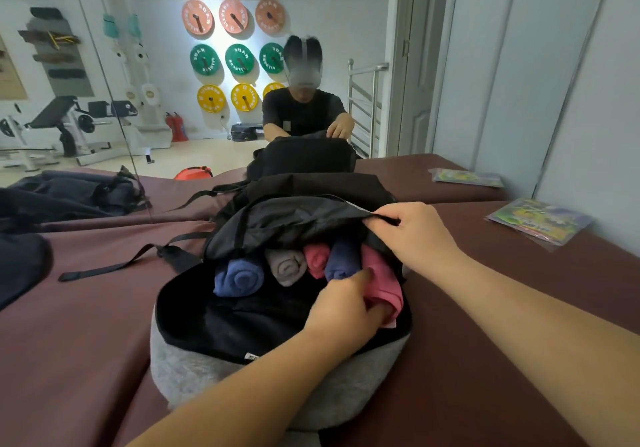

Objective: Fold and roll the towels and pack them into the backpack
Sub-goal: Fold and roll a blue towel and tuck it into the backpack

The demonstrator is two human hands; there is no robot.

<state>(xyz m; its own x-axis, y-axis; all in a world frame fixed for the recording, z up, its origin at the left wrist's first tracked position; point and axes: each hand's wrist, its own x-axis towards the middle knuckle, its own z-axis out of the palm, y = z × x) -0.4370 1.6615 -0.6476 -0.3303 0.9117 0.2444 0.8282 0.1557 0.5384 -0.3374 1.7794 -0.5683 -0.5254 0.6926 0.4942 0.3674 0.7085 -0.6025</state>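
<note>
A black backpack (242,322) with a grey bottom lies open on the maroon table (69,360). Several rolled towels sit inside it: a blue roll (239,278), a grey roll (286,266), a pink roll (317,256) and a dark blue roll (343,259). At the right end a pink towel (384,280) sticks out of the opening. My left hand (346,308) grips this pink towel. My right hand (415,235) pinches the backpack's upper flap (294,221) and holds it up.
A wall mirror behind the table reflects the backpack, me and a gym room. A dark cloth (20,266) lies at the table's left edge. A colourful plastic packet (540,220) rests at the right by the white wall.
</note>
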